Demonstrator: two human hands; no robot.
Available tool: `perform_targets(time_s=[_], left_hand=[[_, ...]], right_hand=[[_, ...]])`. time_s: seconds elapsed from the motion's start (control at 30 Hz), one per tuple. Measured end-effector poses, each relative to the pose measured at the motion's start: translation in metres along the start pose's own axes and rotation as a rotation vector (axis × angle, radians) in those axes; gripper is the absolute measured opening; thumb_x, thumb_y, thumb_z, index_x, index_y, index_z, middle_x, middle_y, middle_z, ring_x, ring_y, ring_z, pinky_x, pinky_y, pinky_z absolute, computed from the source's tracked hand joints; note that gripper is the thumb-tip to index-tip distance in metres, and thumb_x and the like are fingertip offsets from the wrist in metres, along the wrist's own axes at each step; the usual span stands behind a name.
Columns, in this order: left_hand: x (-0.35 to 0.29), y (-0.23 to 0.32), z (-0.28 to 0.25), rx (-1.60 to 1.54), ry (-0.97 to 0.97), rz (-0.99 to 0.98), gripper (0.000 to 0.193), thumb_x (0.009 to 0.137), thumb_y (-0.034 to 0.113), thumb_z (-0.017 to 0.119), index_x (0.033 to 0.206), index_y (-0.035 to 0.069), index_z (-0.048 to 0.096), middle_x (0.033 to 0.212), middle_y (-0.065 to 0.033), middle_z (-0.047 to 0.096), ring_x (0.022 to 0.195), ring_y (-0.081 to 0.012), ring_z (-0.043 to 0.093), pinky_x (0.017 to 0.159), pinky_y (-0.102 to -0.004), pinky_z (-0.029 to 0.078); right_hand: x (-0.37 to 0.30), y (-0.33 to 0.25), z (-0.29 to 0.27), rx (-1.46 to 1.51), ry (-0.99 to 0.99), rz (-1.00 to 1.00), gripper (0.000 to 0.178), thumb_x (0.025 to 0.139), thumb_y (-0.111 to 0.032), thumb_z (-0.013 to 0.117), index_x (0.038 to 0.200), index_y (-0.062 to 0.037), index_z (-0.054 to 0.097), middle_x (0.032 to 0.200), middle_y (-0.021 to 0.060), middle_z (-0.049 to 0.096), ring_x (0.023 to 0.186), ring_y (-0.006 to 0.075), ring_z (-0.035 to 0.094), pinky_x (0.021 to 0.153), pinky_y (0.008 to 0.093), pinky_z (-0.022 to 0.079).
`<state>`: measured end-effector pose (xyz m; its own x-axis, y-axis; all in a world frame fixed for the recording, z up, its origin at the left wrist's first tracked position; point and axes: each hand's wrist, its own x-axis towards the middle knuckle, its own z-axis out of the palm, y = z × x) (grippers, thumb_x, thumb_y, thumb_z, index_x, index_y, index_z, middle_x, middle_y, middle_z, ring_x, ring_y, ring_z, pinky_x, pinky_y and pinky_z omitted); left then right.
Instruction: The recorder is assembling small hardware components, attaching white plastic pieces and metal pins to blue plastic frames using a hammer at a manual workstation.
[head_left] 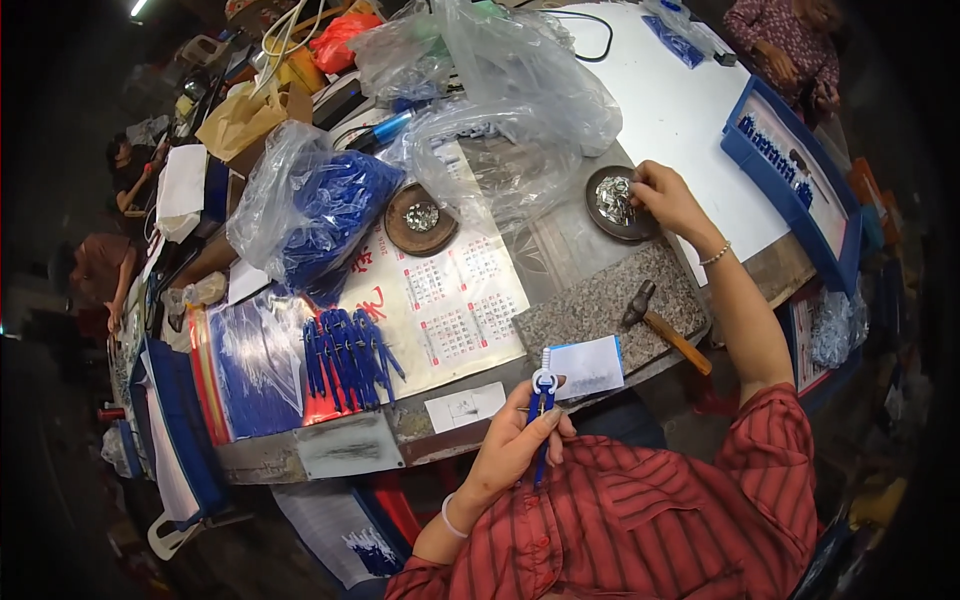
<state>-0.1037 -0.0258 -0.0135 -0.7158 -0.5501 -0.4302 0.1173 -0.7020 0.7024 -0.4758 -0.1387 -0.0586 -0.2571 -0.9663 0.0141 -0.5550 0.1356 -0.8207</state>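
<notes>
My left hand [520, 440] is closed around a blue drawing compass [544, 400], held upright near my chest, with a white ring-shaped hinge and a ribbed white handle at its top. At the right, my right hand [665, 198] reaches into a dark round dish [597, 218] of small shiny metal parts [612, 200]. Its fingertips are pinched at the dish's rim; whatever lies between them is too small to make out. A pile of similar blue compasses [345, 358] lies on the left part of the table.
A hammer [665, 325] rests on a stone slab [570, 315] to the right. Another round dish [395, 235] holds metal bits. Plastic bags [265, 205], one with blue parts, crowd the back. Blue trays [735, 150] stand at both sides. Other people sit nearby.
</notes>
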Motion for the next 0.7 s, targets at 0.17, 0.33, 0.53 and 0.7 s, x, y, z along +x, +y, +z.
perform_targets(time_s=[0.17,0.33,0.53,0.7], left_hand=[[-0.003,-0.001,0.001,-0.013,0.001,-0.002,0.039,0.095,0.011,0.049,0.131,0.000,0.038,0.084,-0.0106,0.060,0.058,-0.0110,0.056,0.056,-0.0224,0.047],[-0.002,-0.003,0.002,-0.035,-0.002,-0.001,0.039,0.095,0.012,0.048,0.130,0.000,0.038,0.084,-0.0105,0.060,0.058,-0.0107,0.056,0.055,-0.0222,0.047],[-0.004,-0.005,0.005,-0.018,-0.031,0.027,0.038,0.095,0.010,0.048,0.130,0.001,0.037,0.083,-0.0107,0.059,0.057,-0.0111,0.056,0.055,-0.0221,0.047],[-0.009,-0.008,0.005,-0.019,-0.021,0.023,0.039,0.095,0.011,0.049,0.130,0.001,0.037,0.083,-0.0109,0.059,0.057,-0.0110,0.056,0.055,-0.0221,0.047]], right_hand=[[-0.024,-0.045,-0.004,0.429,-0.060,0.251,0.010,0.089,-0.009,0.055,0.093,0.0001,0.054,0.080,0.0071,0.063,0.070,0.0102,0.061,0.062,0.0217,0.049],[-0.073,-0.085,0.006,0.585,-0.156,0.175,0.012,0.087,-0.007,0.059,0.096,-0.0019,0.054,0.081,0.0050,0.063,0.069,0.0079,0.061,0.060,0.0191,0.048],[-0.116,-0.121,0.019,0.712,-0.263,0.254,0.021,0.084,-0.003,0.061,0.103,0.0010,0.055,0.083,0.0070,0.063,0.073,0.0109,0.062,0.064,0.0219,0.052],[-0.135,-0.126,0.029,0.741,-0.355,0.271,0.017,0.083,-0.002,0.063,0.099,0.0019,0.057,0.082,0.0089,0.064,0.071,0.0126,0.063,0.065,0.0225,0.053]])
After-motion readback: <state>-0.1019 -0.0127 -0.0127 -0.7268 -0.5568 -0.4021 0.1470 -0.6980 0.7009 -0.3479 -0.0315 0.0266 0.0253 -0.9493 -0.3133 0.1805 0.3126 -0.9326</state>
